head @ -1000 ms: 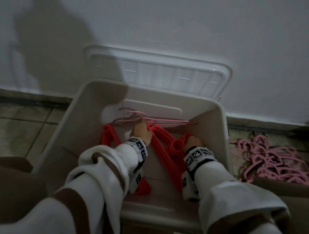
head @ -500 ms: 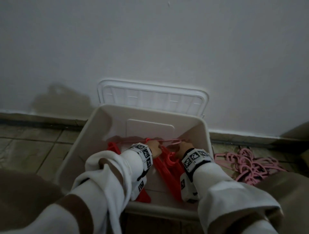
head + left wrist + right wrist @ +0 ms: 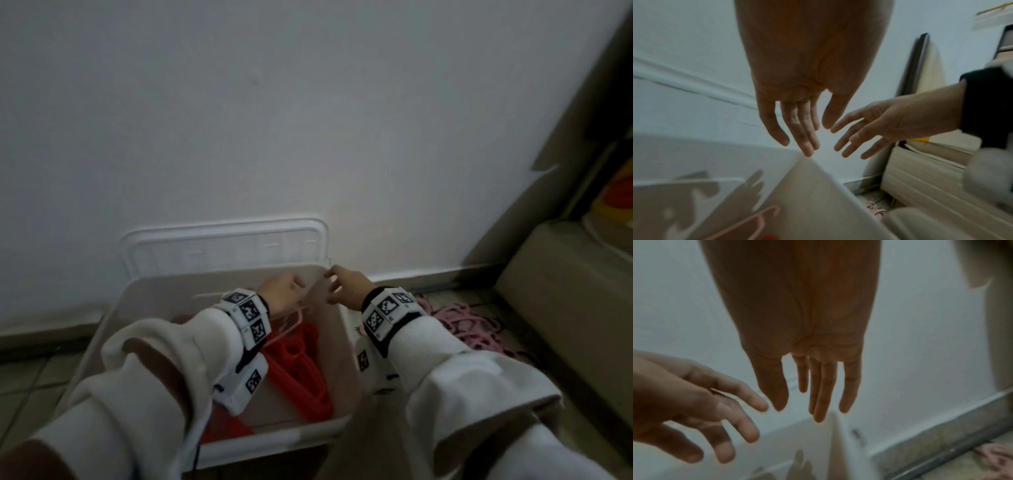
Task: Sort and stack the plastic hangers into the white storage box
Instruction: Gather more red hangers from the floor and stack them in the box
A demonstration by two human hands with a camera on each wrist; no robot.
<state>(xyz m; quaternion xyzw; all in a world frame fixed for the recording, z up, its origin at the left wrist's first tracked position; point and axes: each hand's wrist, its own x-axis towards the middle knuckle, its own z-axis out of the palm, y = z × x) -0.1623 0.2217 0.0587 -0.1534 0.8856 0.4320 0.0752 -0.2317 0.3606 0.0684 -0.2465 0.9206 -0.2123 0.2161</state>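
Hangers, red [image 3: 301, 370] and pink [image 3: 291, 320], lying in white storage box [image 3: 219, 284], lower centre; left hand [image 3: 282, 294] and right hand [image 3: 346, 286] hovering above, fingers spread, gripping nothing.

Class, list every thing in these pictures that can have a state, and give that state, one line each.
white storage box: open, lid off.
lid: upright behind the box, against the wall.
red hangers: inside the box.
pink hanger: in the box, above the red ones.
pink hangers: piled on the floor, outside the box.
left hand: open, empty.
right hand: open, empty.
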